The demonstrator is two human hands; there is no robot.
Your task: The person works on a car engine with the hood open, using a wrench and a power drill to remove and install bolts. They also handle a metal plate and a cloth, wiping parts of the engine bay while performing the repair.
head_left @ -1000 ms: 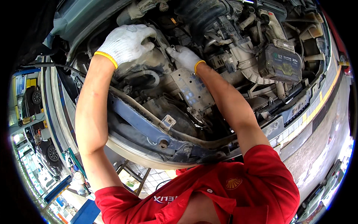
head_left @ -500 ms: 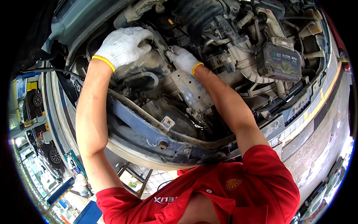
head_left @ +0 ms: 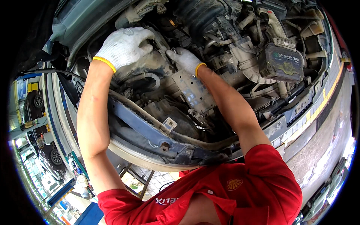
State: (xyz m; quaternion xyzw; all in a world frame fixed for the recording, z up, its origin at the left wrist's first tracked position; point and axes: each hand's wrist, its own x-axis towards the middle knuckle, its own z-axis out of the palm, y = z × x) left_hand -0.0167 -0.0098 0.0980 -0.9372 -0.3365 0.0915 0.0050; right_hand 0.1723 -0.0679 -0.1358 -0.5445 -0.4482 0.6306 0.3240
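Note:
Both my hands wear white knitted gloves with yellow cuffs and reach deep into a car's engine bay. My left hand (head_left: 125, 47) is bent with curled fingers over a dusty metal cover (head_left: 152, 65); its fingertips are partly hidden, so what they hold does not show. Just right of it, my right hand (head_left: 184, 60) is closed, fingers pointing left, with a small round metal piece (head_left: 173, 50) showing at its fingertips. A long metal bracket (head_left: 159, 40) runs between the two hands. Below my right hand lies a flat grey plate with holes (head_left: 192, 91).
A cordless power tool with a dark battery pack (head_left: 281, 62) rests on the engine parts at the right. A ribbed hose (head_left: 144, 77) curves below my left hand. The blue front crossbeam (head_left: 138, 125) runs between my body and the engine. Another car (head_left: 48, 146) stands far left.
The small round metal piece at my right fingertips has turned and shifted slightly, and the right fingers moved a little with it. My left hand stays nearly in place.

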